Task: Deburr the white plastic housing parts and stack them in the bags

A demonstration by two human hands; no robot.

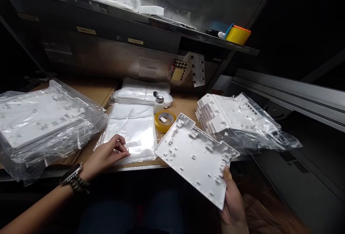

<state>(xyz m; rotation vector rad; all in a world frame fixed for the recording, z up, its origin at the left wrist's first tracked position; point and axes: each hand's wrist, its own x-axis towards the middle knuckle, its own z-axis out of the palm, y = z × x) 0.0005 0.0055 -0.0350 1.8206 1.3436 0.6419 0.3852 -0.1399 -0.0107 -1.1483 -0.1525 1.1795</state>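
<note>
My right hand [232, 200] grips a white plastic housing panel [192, 156] by its lower right corner. Tilted, with its clips and ribs facing up, the panel is held over the table's front edge. On the left, my left hand [113, 151] rests at a stack of clear plastic bags [140, 129], thumb and fingers pinched at the top bag near its lower left part. How much of the bag is between the fingertips is hard to see. Behind the panel's upper left corner lies a roll of yellow tape [165, 120].
Bagged stacks of white panels stand left [45, 115] and right [239, 117]. More folded bags [142, 92] lie behind, near a small white container [159, 105]. A metal shelf [129, 16] crosses above, holding a yellow container [238, 35]. Sticker sheets [198, 69] hang below it.
</note>
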